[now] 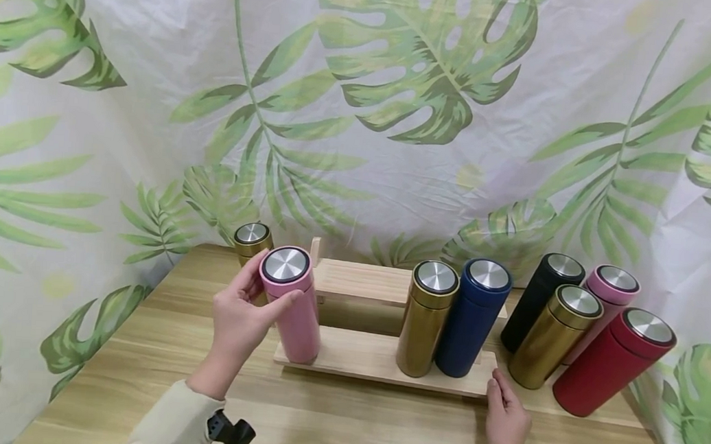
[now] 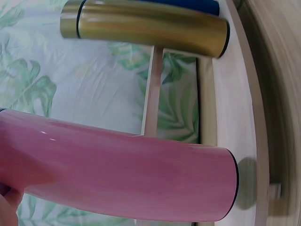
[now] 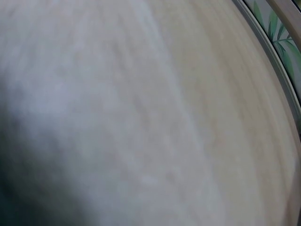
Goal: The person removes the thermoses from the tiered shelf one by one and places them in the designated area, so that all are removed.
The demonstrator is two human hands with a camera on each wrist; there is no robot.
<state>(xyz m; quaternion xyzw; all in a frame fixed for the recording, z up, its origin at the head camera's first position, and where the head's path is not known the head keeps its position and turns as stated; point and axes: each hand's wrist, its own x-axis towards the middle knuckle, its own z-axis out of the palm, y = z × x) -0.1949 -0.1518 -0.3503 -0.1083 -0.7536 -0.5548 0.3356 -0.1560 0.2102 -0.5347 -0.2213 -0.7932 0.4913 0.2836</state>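
My left hand point(image 1: 244, 314) grips a pink thermos bottle point(image 1: 298, 328) near its silver-topped lid, thumb across the front. In the left wrist view, the base of this pink bottle point(image 2: 141, 174) is close over the lower shelf, its shadow on the board. The pale two-tier wooden rack point(image 1: 353, 349) carries a gold bottle point(image 1: 423, 330) and a dark blue bottle point(image 1: 471, 319) standing side by side toward its right end. At that right end, my right hand point(image 1: 509, 422) holds the lower shelf's corner between thumb and fingers. The right wrist view shows only blurred wood, not the hand.
Right of the rack stand a black bottle point(image 1: 538, 303), another gold one point(image 1: 554, 339), another pink one point(image 1: 614, 285) and a red one point(image 1: 614, 364). A further gold bottle point(image 1: 252, 239) is behind my left hand. A leaf-print cloth point(image 1: 395, 183) hangs behind the wooden table point(image 1: 348, 421).
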